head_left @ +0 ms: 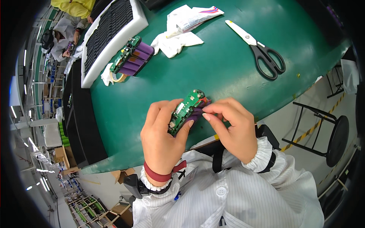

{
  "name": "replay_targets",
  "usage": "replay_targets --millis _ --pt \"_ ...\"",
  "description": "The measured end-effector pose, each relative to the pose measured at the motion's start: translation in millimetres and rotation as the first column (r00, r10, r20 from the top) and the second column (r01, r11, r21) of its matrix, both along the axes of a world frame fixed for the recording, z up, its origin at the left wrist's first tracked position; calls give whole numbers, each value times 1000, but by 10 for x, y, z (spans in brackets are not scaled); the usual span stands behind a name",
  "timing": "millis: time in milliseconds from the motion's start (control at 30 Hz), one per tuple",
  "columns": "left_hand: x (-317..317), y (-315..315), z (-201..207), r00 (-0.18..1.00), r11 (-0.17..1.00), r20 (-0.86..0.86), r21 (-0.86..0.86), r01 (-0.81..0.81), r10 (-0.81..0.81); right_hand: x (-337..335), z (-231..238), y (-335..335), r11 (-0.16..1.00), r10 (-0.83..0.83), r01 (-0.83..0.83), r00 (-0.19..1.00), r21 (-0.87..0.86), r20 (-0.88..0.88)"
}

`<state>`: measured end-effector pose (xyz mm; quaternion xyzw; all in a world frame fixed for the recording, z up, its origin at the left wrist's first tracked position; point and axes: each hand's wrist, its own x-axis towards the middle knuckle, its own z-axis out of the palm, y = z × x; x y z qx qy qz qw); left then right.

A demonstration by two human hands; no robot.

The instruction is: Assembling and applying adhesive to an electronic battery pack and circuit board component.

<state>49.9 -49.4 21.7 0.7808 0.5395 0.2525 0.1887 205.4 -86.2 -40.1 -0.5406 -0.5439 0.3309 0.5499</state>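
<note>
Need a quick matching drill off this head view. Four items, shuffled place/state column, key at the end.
Items
1. Black-handled scissors
2. Battery pack nearest the person
3. Red wristband
4. Round black-seated stool

Place or state
A. Held in the left hand, with fingertips of the right hand at its side
B. Past the right edge of the green table
C. Lying on that table, blades together
D. Around the left wrist

Pairs: 1-C, 2-A, 3-D, 4-B
</note>
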Motion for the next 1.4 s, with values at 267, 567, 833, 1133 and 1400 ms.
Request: replay_targets --millis 267,567,833,1133,1400 --pt "-9 -47 -9 1000 999 -2 -30 16 -16 -118 -135 37 993 -59 54 997 105 43" --pt "-5 -14 23 996 994 -33 71 87 -85 -109 -170 32 990 -71 68 997 127 21" --pt "76 -42 46 1000 1000 -2 -9 30 -30 -89 -181 45 977 -88 69 992 201 87" --pt "105 3 49 999 998 -52 56 19 -16 -86 -192 29 974 -105 84 990 209 92" --pt "81 25 65 999 999 -42 32 34 -32 -31 -133 -19 975 -102 81 990 205 95"
